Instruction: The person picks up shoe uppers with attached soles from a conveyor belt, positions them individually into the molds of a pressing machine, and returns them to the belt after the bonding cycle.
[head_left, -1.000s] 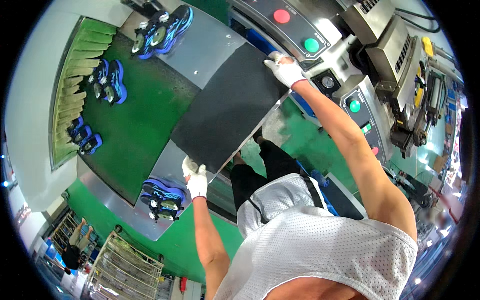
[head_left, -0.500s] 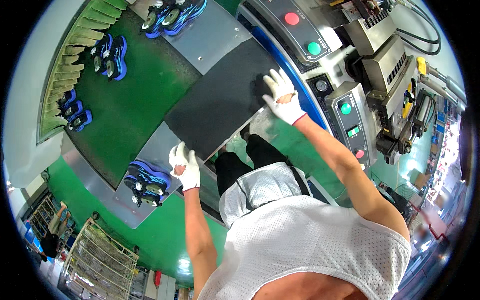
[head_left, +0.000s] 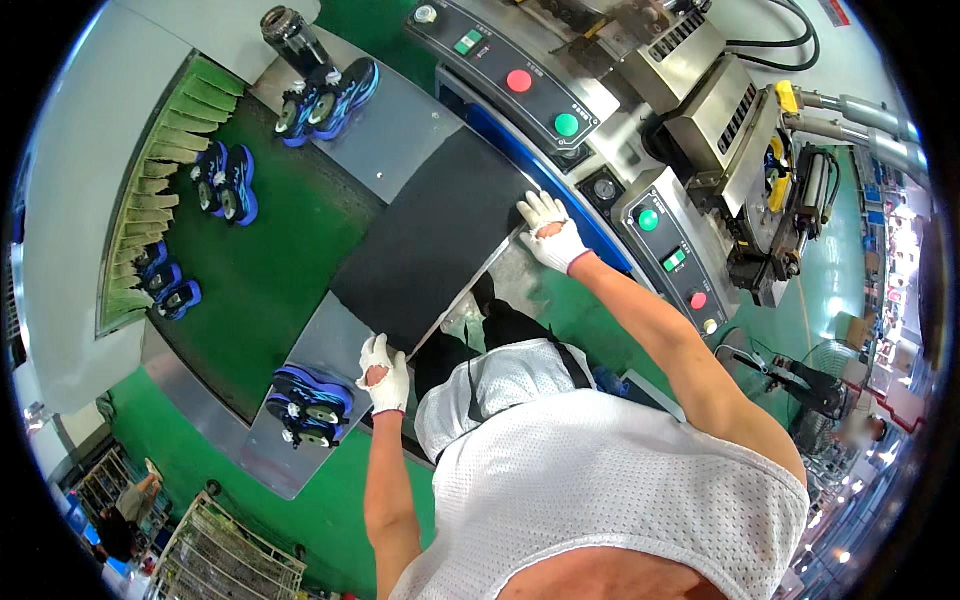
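Note:
My left hand (head_left: 383, 376), in a white glove, rests at the near left corner of a black mat (head_left: 440, 230), its fingers stretched out and holding nothing. Over the mat's right edge lies my right hand (head_left: 551, 233), also gloved, fingers spread and nothing in it. The mat covers part of a grey metal table top (head_left: 340, 325). Just left of my left hand sits a pair of black and blue sports shoes (head_left: 310, 405). Another pair of shoes (head_left: 338, 98) stands at the table's far end.
A green conveyor belt (head_left: 270, 290) carries more shoes (head_left: 225, 185) beside a fringed opening (head_left: 150, 190). A dark jar (head_left: 293, 42) stands at the far end. On the right is a machine with button panels (head_left: 660, 235). A wire cart (head_left: 230, 550) stands lower left.
Both hands have come down onto the mat's edges, with their fingers closer together. The view has shifted, bringing the dark jar into sight.

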